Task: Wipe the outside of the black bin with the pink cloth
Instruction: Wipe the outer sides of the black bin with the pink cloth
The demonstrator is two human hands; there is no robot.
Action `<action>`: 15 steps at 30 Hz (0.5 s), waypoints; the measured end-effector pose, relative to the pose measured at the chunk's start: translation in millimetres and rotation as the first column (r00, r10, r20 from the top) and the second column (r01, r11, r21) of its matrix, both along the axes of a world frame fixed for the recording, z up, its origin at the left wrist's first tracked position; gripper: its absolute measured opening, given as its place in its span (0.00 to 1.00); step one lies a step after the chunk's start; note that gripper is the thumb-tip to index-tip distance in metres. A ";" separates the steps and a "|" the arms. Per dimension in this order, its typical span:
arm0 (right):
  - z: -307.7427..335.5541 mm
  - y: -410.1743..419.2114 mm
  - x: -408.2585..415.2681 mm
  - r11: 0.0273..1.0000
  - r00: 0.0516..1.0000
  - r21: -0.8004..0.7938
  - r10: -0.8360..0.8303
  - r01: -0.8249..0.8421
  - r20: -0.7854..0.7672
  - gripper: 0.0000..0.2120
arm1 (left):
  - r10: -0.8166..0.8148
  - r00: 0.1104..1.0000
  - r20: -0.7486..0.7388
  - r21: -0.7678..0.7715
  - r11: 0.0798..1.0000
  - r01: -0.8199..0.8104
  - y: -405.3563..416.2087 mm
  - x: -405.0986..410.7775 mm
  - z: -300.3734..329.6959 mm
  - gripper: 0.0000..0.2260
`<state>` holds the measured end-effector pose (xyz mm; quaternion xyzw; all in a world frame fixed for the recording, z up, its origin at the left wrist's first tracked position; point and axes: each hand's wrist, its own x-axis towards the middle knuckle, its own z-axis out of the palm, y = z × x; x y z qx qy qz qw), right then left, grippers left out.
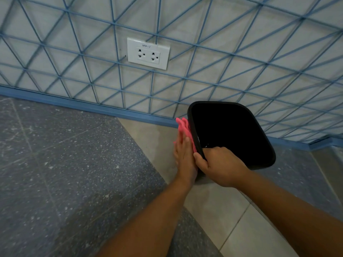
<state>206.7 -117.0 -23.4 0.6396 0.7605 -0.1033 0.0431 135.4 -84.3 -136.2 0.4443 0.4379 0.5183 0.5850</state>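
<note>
- The left hand (183, 154) lies flat, fingers straight and close together, pressing the pink cloth (183, 128) against the outer left wall of the black bin (263, 145).
- The cloth is bunched, and its crumpled edge sticks out past the fingertips (187, 139) up to the bin's rim; the rest is hidden under the palm.
- The right hand (220, 166) grips the bin's near-left rim: the thumb (199, 158) curls down the outside, just beside the left hand, while the other fingers hook over the edge into the bin.
- The bin is glossy black plastic with a rounded, squarish opening, and its inside is too dark to make out. It is tipped so its mouth faces the camera.
- It sits over pale floor tiles (213, 201), close to the blue skirting (92, 108) at the foot of a wall with a blue line pattern.
- A white double wall socket (148, 53) is on that wall, up and to the left of the bin.
- Dark speckled flooring (65, 164) fills the left side.
</note>
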 end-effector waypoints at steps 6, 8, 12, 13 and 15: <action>-1.9 -3.7 5.0 1.000 1.000 0.004 0.013 -0.013 -0.012 0.21 | -0.039 0.932 0.361 -0.079 0.994 0.073 -22.8 2.8 3.1 0.21; -1.6 -2.5 3.8 1.000 1.000 0.018 0.008 -0.008 -0.009 0.21 | -0.022 0.946 0.324 -0.051 0.998 0.041 -12.6 2.9 1.7 0.16; -3.0 -2.2 2.3 0.999 1.000 0.036 0.013 -0.012 -0.014 0.20 | -0.067 0.962 0.265 -0.005 0.997 0.071 -6.5 3.2 -1.3 0.29; -2.9 -3.5 3.3 0.999 1.000 0.032 0.017 -0.017 -0.014 0.20 | -0.071 0.961 0.267 0.023 0.997 0.067 -11.0 4.9 -5.4 0.25; -2.6 -4.9 5.0 0.999 1.000 0.030 0.022 -0.021 -0.008 0.21 | -0.054 0.956 0.288 0.006 0.998 0.054 -13.9 3.9 -9.8 0.19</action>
